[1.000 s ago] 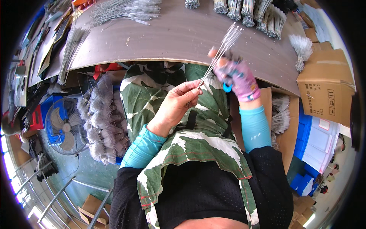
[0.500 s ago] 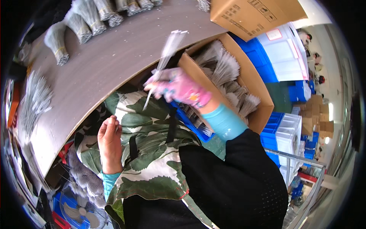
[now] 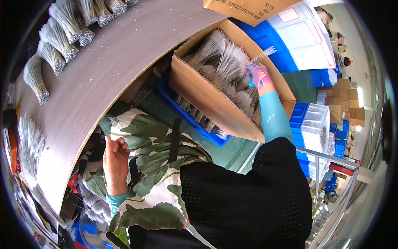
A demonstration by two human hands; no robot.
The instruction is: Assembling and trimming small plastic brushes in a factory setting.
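Observation:
My right hand (image 3: 258, 75), in a pink flowered glove, is over the cardboard box (image 3: 215, 94). Its fingers are closed on a bundle of thin whitish strands (image 3: 265, 53), whose ends stick out past the fingertips toward the box's far right wall. Below and beside it, the box holds many similar strand bundles (image 3: 226, 62), some tied with a band. My bare left hand (image 3: 116, 166) is raised in front of the camouflage apron (image 3: 153, 145), near the table edge. Its fingers are loosely bent, with nothing visible in them.
The grey table (image 3: 112, 54) curves along the left, with tied strand bundles (image 3: 37, 81) and a loose pile (image 3: 31, 145) on it. A blue crate (image 3: 188, 120) with more bundles stands beside the box. White and blue bins (image 3: 298, 33) and a metal rail (image 3: 327, 157) are to the right.
My right hand has moved right with the strands, from near the table edge to over the cardboard box. My left hand stays near the apron, its fingers shifted slightly.

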